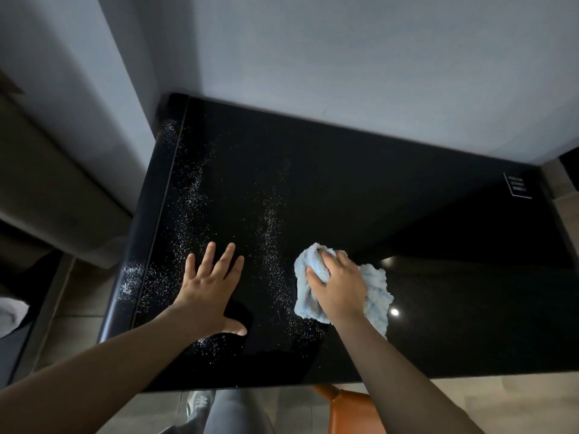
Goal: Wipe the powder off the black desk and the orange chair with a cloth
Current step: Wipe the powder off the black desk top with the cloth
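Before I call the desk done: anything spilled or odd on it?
Yes. White powder streaks the desk's left half and left edge. The right hand presses a cloth beside it.

Desk (360,189) glossy black, flecked with white powder (269,233) in loose streaks toward its left side; cloth (376,286) pale blue, fluffy; chair (351,411) orange; wall (344,57) plain grey-white; trouser leg (228,411) grey; shoe (195,402) grey with white stripes.
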Demonstrator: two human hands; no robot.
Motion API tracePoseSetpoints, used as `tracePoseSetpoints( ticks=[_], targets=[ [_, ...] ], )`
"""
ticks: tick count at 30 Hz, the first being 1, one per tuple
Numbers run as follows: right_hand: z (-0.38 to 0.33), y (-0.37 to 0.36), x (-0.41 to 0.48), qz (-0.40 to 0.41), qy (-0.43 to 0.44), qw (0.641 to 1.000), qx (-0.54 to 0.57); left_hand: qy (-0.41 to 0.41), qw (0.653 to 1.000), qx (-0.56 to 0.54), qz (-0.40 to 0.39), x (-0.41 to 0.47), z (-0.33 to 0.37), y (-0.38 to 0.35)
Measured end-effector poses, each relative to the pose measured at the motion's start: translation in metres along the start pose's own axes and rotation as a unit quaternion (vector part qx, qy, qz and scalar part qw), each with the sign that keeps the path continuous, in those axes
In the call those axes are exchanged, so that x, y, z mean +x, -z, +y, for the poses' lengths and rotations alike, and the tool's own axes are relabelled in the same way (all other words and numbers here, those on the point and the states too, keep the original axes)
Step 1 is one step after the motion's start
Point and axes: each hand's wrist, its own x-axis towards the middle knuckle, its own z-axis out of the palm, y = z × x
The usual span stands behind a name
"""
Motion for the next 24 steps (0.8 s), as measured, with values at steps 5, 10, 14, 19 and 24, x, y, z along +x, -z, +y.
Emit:
tracePoseSetpoints(
  ticks=[5, 10, 14, 19, 24],
  targets=[
    [-0.002, 0.006, -0.024, 0.013, -0.01, 1.0, 0.0, 0.007, 0.999, 0.043, -0.021, -0.005, 0.006, -0.009],
    [-0.006, 0.011, -0.051, 0.014, -0.024, 1.0, -0.001, 0.015, 0.999, 0.026, -0.021, -0.005, 0.008, -0.008],
    [-0.006, 0.013, -0.07, 0.008, -0.037, 0.999, 0.001, 0.013, 0.999, 0.026, -0.017, -0.004, 0.007, -0.009],
    [-0.007, 0.017, -0.09, -0.011, -0.047, 0.999, 0.012, 0.011, 1.0, 0.024, -0.012, -0.003, 0.007, -0.011],
    [-0.009, 0.021, -0.11, -0.017, -0.05, 0.999, 0.013, 0.017, 0.999, 0.027, -0.018, -0.003, 0.01, -0.008]
  ],
)
